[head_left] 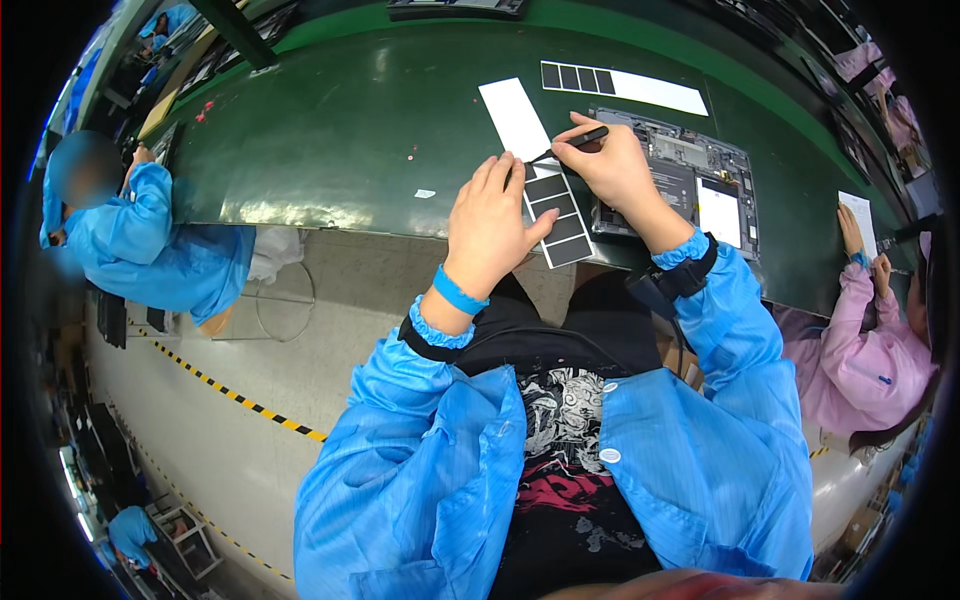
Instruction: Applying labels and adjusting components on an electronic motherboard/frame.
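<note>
My right hand grips a slim black pen-shaped tool, its tapered tip pointing down and left. That tip meets a white strip bearing black rectangles near the strip's middle. Stretched over the same strip, my left hand has its fingers extended and its thumb spread to one side, pressing on the strip. The strip's far half is plain white. Right of it, partly under my right wrist, lies an opened laptop base with its inner parts exposed.
A second white strip with black rectangles lies beyond the laptop base. A small white scrap rests on the green table. Co-workers sit at left and right. Another device stands at the far edge.
</note>
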{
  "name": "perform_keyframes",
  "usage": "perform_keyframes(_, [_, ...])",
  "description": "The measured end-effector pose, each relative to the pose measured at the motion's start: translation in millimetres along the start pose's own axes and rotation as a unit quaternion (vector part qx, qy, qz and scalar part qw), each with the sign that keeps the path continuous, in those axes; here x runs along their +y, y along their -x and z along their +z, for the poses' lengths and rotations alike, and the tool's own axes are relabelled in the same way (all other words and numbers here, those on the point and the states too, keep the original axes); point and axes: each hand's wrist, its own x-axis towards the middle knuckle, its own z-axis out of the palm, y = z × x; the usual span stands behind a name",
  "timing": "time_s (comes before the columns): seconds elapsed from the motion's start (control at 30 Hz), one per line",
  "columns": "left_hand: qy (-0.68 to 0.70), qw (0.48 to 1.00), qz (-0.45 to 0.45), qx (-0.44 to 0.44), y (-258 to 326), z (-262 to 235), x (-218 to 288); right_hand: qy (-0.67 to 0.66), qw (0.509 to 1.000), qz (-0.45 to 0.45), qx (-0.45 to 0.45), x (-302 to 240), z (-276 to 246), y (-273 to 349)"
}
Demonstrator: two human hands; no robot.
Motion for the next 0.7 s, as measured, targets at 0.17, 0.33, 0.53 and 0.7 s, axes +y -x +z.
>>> perform_keyframes(0.17, [-0.025,1.0,0.011,0.005,1,1,5,-0.088,0.996,0.012,-0.002,7,1,0])
perform_keyframes(0.33, [-0.052,0.998,0.005,-0.022,1,0,9,-0.327,0.943,0.052,0.03,6,-20,5])
perform_keyframes(0.53, [-0.017,0.998,0.012,-0.06,-23,-10,9,-0.276,0.94,0.165,0.114,19,-123,26])
perform_keyframes(0.7, [0.155,0.964,0.152,-0.153,-71,-10,48,-0.311,0.92,0.204,0.126,57,-144,22])
